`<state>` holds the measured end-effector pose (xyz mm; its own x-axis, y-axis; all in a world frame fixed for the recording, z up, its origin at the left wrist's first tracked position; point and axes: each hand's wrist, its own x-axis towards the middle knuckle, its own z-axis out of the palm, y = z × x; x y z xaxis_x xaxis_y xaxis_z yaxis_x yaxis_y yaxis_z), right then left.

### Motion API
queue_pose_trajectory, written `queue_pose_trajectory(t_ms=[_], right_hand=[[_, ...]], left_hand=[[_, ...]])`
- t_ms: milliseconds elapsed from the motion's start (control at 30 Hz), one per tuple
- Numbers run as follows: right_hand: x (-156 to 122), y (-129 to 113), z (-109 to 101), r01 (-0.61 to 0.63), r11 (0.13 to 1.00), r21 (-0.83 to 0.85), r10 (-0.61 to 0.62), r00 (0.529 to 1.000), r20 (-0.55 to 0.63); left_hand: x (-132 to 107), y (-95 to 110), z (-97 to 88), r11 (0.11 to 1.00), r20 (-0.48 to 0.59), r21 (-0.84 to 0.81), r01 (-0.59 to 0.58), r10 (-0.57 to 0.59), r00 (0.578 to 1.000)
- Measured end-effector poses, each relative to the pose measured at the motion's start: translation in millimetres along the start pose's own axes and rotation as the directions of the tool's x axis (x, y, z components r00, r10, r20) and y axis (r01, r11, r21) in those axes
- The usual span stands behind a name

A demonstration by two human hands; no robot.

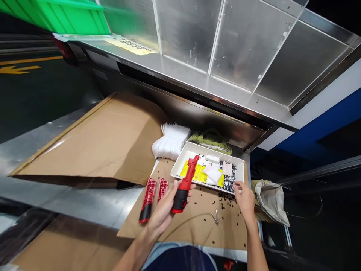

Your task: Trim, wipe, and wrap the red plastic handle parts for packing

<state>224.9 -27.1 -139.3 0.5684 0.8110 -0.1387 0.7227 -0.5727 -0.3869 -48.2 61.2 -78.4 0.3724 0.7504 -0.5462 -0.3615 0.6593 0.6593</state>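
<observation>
My left hand (166,206) is wrapped round a red and black power-tool housing (186,184), its narrow red end pointing up and away over the tray's near edge. At the right front corner of a white tray (177,165), my right hand (244,198) has its fingertips pinched together; whatever they hold is too small to make out. Small black parts (228,199) lie in the tray and spill onto the cardboard beside that hand. Left of my left hand lies one red and black housing half (147,199), with another red housing half (163,188) partly hidden by my hand.
Pale foam pieces and yellow labels (199,174) are inside the tray. Behind it are a stack of white sheets (172,141) and a green pouch (210,142). A large cardboard box (107,139) stands left. Metal pins (216,216) lie in front; a bag (270,197) hangs right.
</observation>
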Motion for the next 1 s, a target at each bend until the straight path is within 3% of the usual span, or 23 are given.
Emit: queue_pose_trajectory(t_ms=[67, 167, 300, 400, 533, 633, 733, 800, 900, 1000], right_hand=[[37, -6, -1, -0.034, 0.998, -0.053, 0.034, 0.999, -0.004], [84, -25, 16, -0.105, 0.984, -0.144, 0.108, 0.994, 0.011], [110, -47, 42, -0.183, 0.951, -0.248, 0.187, 0.982, -0.006], [111, -49, 48, -0.194, 0.936, -0.294, 0.187, 0.981, -0.05], [103, -45, 43, -0.124, 0.942, -0.311, 0.111, 0.992, -0.057], [91, -54, 41, 0.048, 0.96, -0.274, -0.062, 0.997, -0.045], [75, -67, 50, 0.257, 0.946, -0.195, -0.257, 0.966, 0.029], [67, -72, 56, 0.321, 0.938, -0.133, -0.318, 0.947, 0.046], [59, -65, 52, 0.302, 0.953, -0.014, -0.303, 0.953, -0.012], [49, -48, 29, 0.24, 0.958, 0.16, -0.224, 0.968, -0.109]], left_hand=[[1, 2, -11.5, 0.999, 0.014, -0.031, 0.009, -0.009, 1.0], [-4, 5, -21.0, 0.989, 0.071, -0.117, 0.095, -0.087, 0.994], [-12, 6, -27.2, 0.96, 0.159, -0.181, 0.213, -0.185, 0.97], [-12, 3, -31.3, 0.96, 0.187, -0.155, 0.235, -0.205, 0.961], [-5, -3, -28.4, 0.989, 0.183, -0.009, 0.15, -0.146, 0.972], [-1, -6, -19.0, 0.992, 0.142, 0.122, 0.025, -0.042, 0.989], [2, -8, -8.7, 0.962, 0.146, 0.261, -0.082, 0.045, 0.988], [2, -8, -2.9, 0.943, 0.179, 0.314, -0.111, 0.056, 0.982], [-1, -7, 4.3, 0.942, 0.195, 0.305, -0.137, 0.078, 0.978], [-5, -2, 10.8, 0.971, 0.214, 0.228, -0.076, 0.026, 0.977]])
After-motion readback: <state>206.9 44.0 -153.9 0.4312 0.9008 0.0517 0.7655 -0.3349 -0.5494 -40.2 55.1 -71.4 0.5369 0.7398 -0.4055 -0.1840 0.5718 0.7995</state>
